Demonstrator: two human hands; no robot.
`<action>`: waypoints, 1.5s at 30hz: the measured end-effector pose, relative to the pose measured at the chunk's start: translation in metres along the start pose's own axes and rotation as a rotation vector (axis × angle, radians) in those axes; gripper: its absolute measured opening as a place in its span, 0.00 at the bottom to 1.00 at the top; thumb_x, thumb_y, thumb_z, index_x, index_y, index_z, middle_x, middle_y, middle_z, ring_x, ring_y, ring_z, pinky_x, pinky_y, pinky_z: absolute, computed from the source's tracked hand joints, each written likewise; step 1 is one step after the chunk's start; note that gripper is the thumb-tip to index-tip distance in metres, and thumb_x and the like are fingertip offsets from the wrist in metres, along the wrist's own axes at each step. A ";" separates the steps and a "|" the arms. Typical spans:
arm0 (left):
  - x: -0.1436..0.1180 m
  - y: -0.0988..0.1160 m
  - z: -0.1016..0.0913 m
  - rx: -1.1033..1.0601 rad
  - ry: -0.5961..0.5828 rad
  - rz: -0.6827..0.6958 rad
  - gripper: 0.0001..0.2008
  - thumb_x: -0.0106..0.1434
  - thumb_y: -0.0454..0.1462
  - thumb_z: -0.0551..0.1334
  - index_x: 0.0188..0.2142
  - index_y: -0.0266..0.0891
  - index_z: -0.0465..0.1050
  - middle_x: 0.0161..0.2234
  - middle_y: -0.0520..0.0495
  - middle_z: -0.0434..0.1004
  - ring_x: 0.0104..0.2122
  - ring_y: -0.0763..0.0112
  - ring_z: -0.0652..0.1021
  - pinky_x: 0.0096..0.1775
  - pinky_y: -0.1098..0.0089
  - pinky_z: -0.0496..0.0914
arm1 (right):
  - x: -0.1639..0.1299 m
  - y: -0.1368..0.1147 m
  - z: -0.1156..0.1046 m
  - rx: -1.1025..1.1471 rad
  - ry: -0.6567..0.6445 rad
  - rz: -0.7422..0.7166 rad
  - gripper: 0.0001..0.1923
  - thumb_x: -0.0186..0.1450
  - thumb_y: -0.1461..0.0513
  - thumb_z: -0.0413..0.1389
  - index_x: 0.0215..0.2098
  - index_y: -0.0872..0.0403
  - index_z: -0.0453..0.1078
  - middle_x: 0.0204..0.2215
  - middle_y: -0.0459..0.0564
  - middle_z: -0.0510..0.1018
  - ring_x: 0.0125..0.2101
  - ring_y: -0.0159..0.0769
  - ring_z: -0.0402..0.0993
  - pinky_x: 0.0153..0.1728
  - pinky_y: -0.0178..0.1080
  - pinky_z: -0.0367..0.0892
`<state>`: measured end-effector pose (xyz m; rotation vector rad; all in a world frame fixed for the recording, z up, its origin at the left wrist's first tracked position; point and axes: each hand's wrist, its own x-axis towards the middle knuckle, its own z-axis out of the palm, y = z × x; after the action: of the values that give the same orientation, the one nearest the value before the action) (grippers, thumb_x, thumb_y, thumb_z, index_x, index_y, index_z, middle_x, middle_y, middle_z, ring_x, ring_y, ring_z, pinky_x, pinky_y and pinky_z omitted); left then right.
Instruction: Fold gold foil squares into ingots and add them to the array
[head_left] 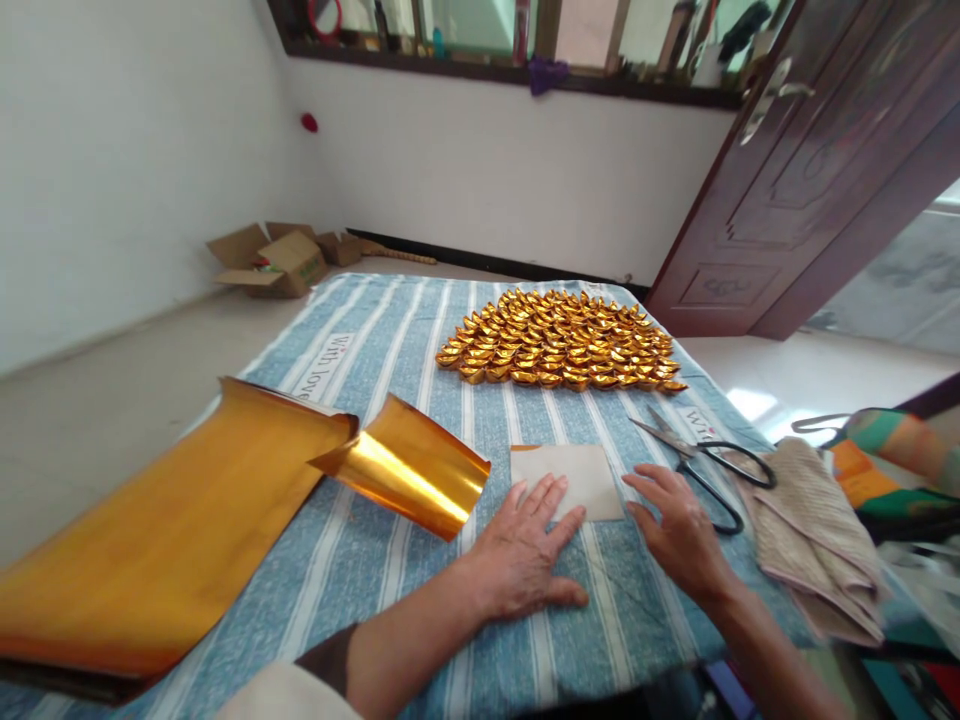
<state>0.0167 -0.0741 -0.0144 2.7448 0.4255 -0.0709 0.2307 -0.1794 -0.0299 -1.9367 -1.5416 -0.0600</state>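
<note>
A small square of paper (577,470) lies pale side up on the blue striped cloth (390,340). My left hand (525,550) rests flat with its fingertips on the paper's near left corner. My right hand (675,530) lies flat on the cloth just right of the paper, fingers spread, its fingertips at the paper's right edge. Neither hand grips anything. A curled gold foil sheet (412,465) lies to the left of my left hand.
Many folded gold paper ingots (559,340) sit in rows at the far side of the cloth. Black-handled scissors (705,460) and a folded beige towel (814,525) lie to the right. A large gold sheet stack (165,530) lies left. A door (810,170) stands open.
</note>
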 end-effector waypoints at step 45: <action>-0.023 0.006 -0.040 0.282 0.231 -0.027 0.09 0.65 0.33 0.55 0.37 0.32 0.74 0.50 0.34 0.73 0.54 0.54 0.71 0.56 0.55 0.64 | 0.014 -0.031 0.028 0.183 -0.231 0.027 0.06 0.61 0.65 0.52 0.25 0.54 0.67 0.22 0.43 0.69 0.25 0.31 0.65 0.28 0.33 0.59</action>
<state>-0.0034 -0.0718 0.0269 3.0380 0.5515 0.1958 0.1979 -0.1501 -0.0324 -1.8686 -1.6056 0.3157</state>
